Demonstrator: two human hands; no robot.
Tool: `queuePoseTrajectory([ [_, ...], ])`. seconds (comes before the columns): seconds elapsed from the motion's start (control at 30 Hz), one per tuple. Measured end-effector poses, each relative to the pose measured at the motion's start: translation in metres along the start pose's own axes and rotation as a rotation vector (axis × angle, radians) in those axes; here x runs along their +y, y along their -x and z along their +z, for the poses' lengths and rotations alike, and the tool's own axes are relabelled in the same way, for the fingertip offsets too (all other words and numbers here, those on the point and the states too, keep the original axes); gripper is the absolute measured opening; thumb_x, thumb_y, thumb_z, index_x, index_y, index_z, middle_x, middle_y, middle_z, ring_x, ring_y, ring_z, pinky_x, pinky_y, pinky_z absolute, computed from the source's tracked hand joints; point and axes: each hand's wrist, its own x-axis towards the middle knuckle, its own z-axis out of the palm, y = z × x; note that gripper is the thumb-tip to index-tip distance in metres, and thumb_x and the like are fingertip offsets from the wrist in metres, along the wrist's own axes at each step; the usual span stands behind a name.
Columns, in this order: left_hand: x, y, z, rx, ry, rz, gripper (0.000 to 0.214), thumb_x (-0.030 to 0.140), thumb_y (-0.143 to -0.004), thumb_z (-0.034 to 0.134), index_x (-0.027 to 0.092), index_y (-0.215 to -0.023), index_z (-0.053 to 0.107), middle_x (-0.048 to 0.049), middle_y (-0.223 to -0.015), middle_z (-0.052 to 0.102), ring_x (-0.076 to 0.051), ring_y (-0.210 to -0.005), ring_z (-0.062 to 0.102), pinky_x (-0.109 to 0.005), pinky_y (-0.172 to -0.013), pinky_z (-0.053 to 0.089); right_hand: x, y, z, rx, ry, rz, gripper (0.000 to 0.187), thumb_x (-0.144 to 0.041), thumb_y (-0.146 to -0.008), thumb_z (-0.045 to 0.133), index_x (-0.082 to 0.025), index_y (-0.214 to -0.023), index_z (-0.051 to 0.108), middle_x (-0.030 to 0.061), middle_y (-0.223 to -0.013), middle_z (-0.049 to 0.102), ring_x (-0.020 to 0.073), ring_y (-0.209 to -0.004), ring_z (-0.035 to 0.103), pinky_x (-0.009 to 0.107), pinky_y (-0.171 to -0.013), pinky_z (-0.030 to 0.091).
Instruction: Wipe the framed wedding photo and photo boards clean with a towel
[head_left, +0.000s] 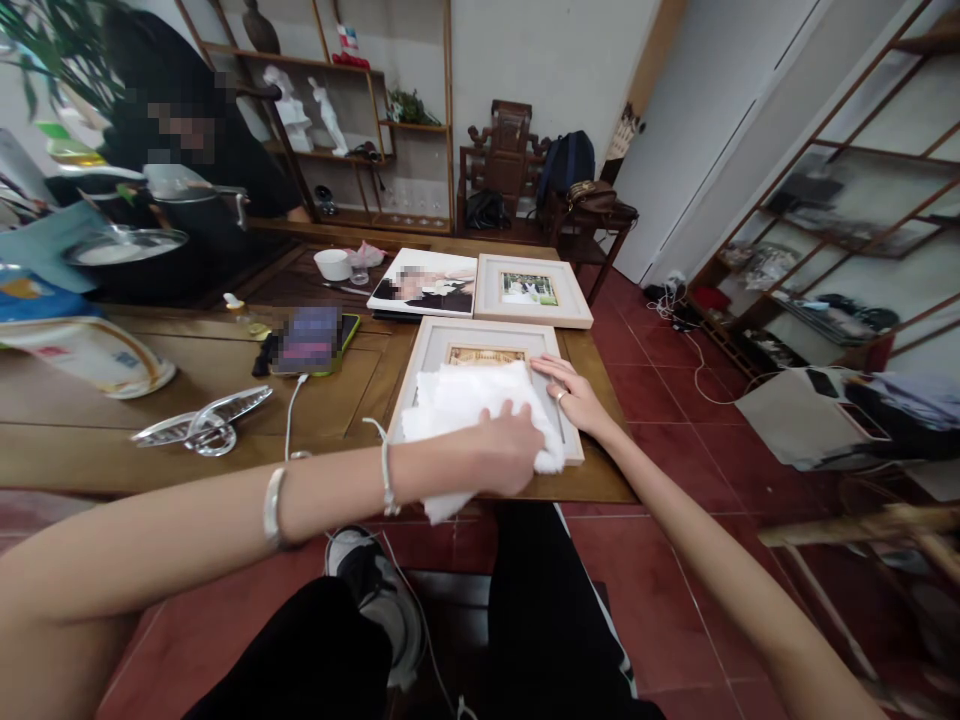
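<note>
A light wooden picture frame (439,345) lies flat at the near right end of the wooden table (187,420). A white cloth (465,400) covers most of its glass. My left hand (506,450) is closed on the cloth and presses it onto the frame. My right hand (571,392) lies flat with fingers stretched out on the frame's right edge; it wears a ring. Bracelets circle my left wrist.
A second frame (534,290) and an unframed photo print (425,283) lie farther back. A phone (311,342) on a charging cable, a silver leaf-shaped dish (204,423), a white bowl (332,264) and a person in black at far left share the table. Shelves line the right.
</note>
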Motion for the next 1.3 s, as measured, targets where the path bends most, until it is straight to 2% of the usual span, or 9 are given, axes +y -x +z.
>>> queuePoseTrajectory([
  [0.13,0.015,0.010,0.005,0.033,0.062,0.033,0.046,0.007,-0.079,0.056,0.016,-0.123,0.060,-0.0190,-0.154,0.031,-0.042,-0.142,0.025,-0.060,-0.107,0.035,0.000,0.000,0.000,0.005,0.000,-0.005,0.044,-0.015,-0.081,0.049,-0.029,-0.119,0.067,0.0024,-0.135,0.059,0.0233,-0.137,0.041,0.050,-0.119,0.024],
  [0.27,0.004,-0.023,-0.008,0.033,0.092,-0.182,0.048,-0.003,-0.078,0.052,0.008,-0.124,0.059,-0.0248,-0.157,0.018,-0.044,-0.145,0.009,-0.067,-0.111,0.020,0.005,-0.002,-0.001,0.010,-0.003,-0.026,0.045,-0.017,-0.080,0.050,-0.028,-0.121,0.066,0.0033,-0.136,0.059,0.0235,-0.136,0.043,0.050,-0.117,0.027],
  [0.4,-0.004,-0.040,-0.017,0.048,0.088,-0.217,0.048,-0.006,-0.080,0.046,0.007,-0.124,0.059,-0.0265,-0.158,0.010,-0.044,-0.144,0.005,-0.068,-0.111,0.018,0.010,-0.003,-0.002,0.039,-0.018,-0.044,0.046,-0.018,-0.079,0.051,-0.028,-0.122,0.066,0.0031,-0.137,0.058,0.0236,-0.135,0.044,0.048,-0.118,0.027],
  [0.63,-0.008,0.007,-0.007,0.005,0.004,-0.005,0.043,-0.006,-0.076,0.048,0.010,-0.112,0.066,-0.0240,-0.156,0.020,-0.045,-0.143,0.015,-0.071,-0.105,0.027,0.003,-0.002,-0.001,0.035,-0.009,0.007,0.049,-0.014,-0.077,0.051,-0.028,-0.122,0.066,0.0022,-0.136,0.059,0.0241,-0.137,0.042,0.049,-0.118,0.024],
  [0.93,-0.063,0.053,-0.006,-0.142,-0.176,-0.213,0.042,-0.008,-0.075,0.043,0.008,-0.106,0.066,-0.0267,-0.153,0.027,-0.042,-0.142,0.026,-0.064,-0.101,0.038,-0.004,-0.001,-0.001,0.020,-0.017,0.022,0.051,-0.011,-0.077,0.047,-0.028,-0.122,0.066,0.0024,-0.135,0.060,0.0218,-0.137,0.042,0.048,-0.119,0.023],
  [1.07,-0.088,0.024,-0.014,0.009,-0.107,-0.235,0.043,-0.001,-0.077,0.043,0.009,-0.113,0.063,-0.0255,-0.143,0.045,-0.038,-0.129,0.049,-0.051,-0.095,0.047,-0.003,-0.001,-0.002,0.011,-0.009,0.018,0.051,-0.012,-0.077,0.048,-0.029,-0.122,0.066,0.0017,-0.136,0.059,0.0223,-0.139,0.039,0.049,-0.119,0.023],
  [1.17,-0.097,-0.023,-0.020,0.237,-0.113,-0.219,0.042,0.006,-0.082,0.043,0.008,-0.121,0.057,-0.0253,-0.142,0.044,-0.037,-0.135,0.040,-0.050,-0.101,0.042,0.000,-0.001,-0.003,0.007,-0.009,-0.021,0.050,-0.013,-0.077,0.050,-0.028,-0.122,0.066,0.0026,-0.135,0.060,0.0236,-0.138,0.040,0.050,-0.118,0.024],
  [1.23,-0.097,-0.056,-0.023,0.335,-0.119,-0.099,0.044,0.005,-0.081,0.045,0.009,-0.123,0.055,-0.0222,-0.145,0.042,-0.035,-0.142,0.028,-0.052,-0.108,0.034,0.003,-0.001,-0.002,0.008,-0.002,-0.039,0.050,-0.014,-0.076,0.050,-0.028,-0.121,0.066,0.0027,-0.134,0.061,0.0241,-0.137,0.041,0.050,-0.118,0.025],
  [1.3,-0.093,-0.084,-0.023,0.372,-0.115,0.040,0.045,0.002,-0.079,0.046,0.011,-0.121,0.056,-0.0184,-0.140,0.049,-0.031,-0.140,0.032,-0.047,-0.110,0.032,0.005,-0.001,-0.001,0.016,0.008,-0.034,0.050,-0.014,-0.075,0.050,-0.027,-0.120,0.066,0.0027,-0.134,0.061,0.0243,-0.136,0.042,0.049,-0.117,0.027],
])
